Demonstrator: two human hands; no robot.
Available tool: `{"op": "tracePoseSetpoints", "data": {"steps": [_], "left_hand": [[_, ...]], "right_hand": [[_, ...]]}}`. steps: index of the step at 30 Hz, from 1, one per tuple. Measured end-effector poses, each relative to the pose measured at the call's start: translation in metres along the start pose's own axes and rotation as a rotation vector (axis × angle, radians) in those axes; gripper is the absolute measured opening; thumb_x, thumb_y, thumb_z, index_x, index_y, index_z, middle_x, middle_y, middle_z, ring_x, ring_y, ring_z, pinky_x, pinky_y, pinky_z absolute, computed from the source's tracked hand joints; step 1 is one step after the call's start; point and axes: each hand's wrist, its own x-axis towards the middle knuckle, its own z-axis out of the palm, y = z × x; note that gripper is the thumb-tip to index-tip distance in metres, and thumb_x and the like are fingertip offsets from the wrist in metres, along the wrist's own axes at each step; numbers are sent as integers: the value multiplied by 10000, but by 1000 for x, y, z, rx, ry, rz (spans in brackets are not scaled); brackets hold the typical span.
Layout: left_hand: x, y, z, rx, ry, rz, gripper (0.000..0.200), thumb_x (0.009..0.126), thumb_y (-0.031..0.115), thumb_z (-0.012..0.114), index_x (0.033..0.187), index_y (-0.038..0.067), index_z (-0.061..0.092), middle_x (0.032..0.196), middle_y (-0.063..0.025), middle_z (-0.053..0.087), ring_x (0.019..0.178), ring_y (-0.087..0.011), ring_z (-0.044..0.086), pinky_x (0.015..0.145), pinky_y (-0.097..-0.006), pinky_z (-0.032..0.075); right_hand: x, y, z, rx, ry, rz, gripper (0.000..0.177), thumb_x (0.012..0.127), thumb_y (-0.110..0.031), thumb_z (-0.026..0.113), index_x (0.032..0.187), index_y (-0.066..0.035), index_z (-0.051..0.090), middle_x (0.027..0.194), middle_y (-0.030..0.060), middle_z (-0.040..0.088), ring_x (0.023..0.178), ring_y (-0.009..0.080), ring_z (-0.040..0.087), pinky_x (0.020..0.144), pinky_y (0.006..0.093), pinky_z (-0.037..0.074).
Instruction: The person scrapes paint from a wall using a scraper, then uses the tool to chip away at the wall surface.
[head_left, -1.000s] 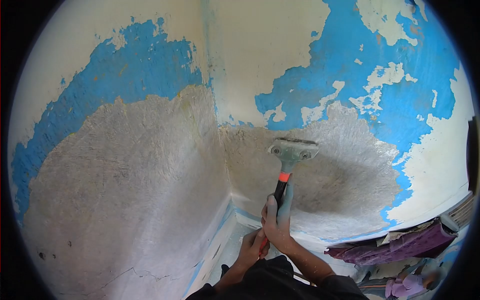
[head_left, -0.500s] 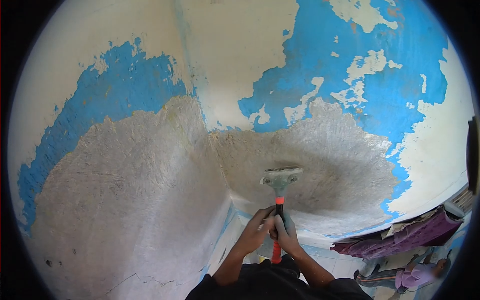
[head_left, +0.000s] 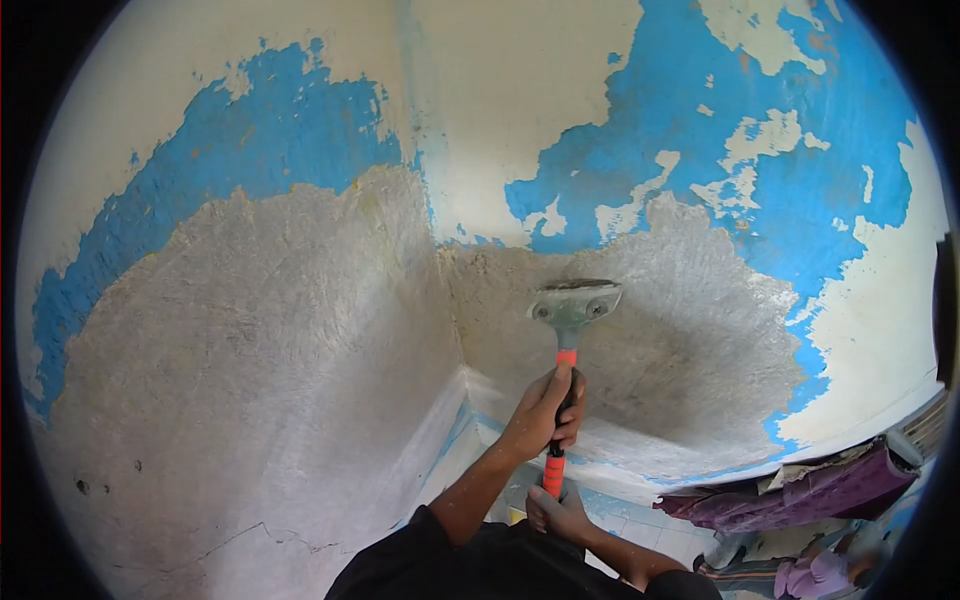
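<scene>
A long-handled wall scraper (head_left: 573,310) with a grey head and a black and orange-red handle points up the wall in front of me. My left hand (head_left: 546,412) is wrapped round the black part of the handle, just below the upper orange band. Lower down, my right hand (head_left: 562,512) grips the bottom end of the handle. The scraper's blade edge overlaps the bare grey plaster (head_left: 690,330), a little under the ragged edge of the blue paint (head_left: 640,130).
Two walls meet at a corner to the left of the scraper, with bare plaster (head_left: 250,330) on the left wall too. Cream paint (head_left: 490,90) covers the upper parts. At lower right are a purple cloth (head_left: 800,490) and another person (head_left: 810,575).
The scraper has moved up the wall. My hands, close together mid-handle before, are now apart: the left higher near the head, the right down at the handle's end.
</scene>
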Motion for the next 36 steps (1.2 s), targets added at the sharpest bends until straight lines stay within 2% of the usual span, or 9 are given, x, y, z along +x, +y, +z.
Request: {"op": "tracePoseSetpoints", "data": {"steps": [5,8,14,17,23,26,29,32,36], "left_hand": [[3,23,9,-76,32,10,503,934,608,400,889,110,453,579,48,328,387,-41,276,357,-217,275],[0,20,9,-75,41,-4,509,927,617,408,874,112,445,572,49,321,382,-40,265,345,-213,255],[6,33,15,20,35,20,533,948,620,339,810,110,406,555,47,323,395,-39,275,349,-218,260],[5,33,14,72,67,24,533,938,633,346,804,121,398,552,50,313,388,-39,257,340,-222,252],[-1,12,8,113,115,-51,544,930,650,345,796,126,396,544,52,305,389,-38,257,340,-221,244],[7,34,22,158,113,30,547,929,652,341,789,126,394,538,54,296,393,-38,262,343,-218,245],[6,39,21,165,129,38,552,928,656,337,782,127,392,536,54,289,396,-38,263,344,-218,245],[-2,32,16,175,190,-8,556,926,660,334,774,127,390,534,55,288,394,-38,258,342,-221,241],[-4,9,9,147,175,-85,559,924,664,333,766,131,383,533,56,290,389,-40,250,343,-224,235]], "right_hand": [[19,-3,25,132,116,-65,298,957,-225,542,734,-62,434,506,2,377,412,106,379,398,250,306],[19,-2,39,160,225,-116,346,944,-180,566,638,-89,432,491,-8,420,381,92,371,388,250,287],[18,-18,35,32,235,-120,240,938,-162,536,734,-66,456,524,-11,413,411,82,366,396,236,281],[25,-8,41,33,291,-110,256,915,-137,570,678,-81,489,533,-26,464,430,66,426,407,240,316],[14,12,46,152,332,-54,213,916,-130,540,727,-58,473,536,-18,424,417,81,383,391,241,282],[22,-11,37,-24,335,-68,202,911,-130,544,739,-55,468,534,-15,423,411,82,376,392,242,284],[25,-18,40,96,217,-101,215,895,-122,589,703,-88,497,555,-27,468,468,67,474,418,246,339],[21,-11,44,150,229,-40,220,891,-140,594,699,-82,502,548,-23,472,466,74,479,416,251,339],[19,20,41,-8,322,-76,198,917,-128,524,744,-57,460,523,-14,416,399,84,376,381,246,285]]}}
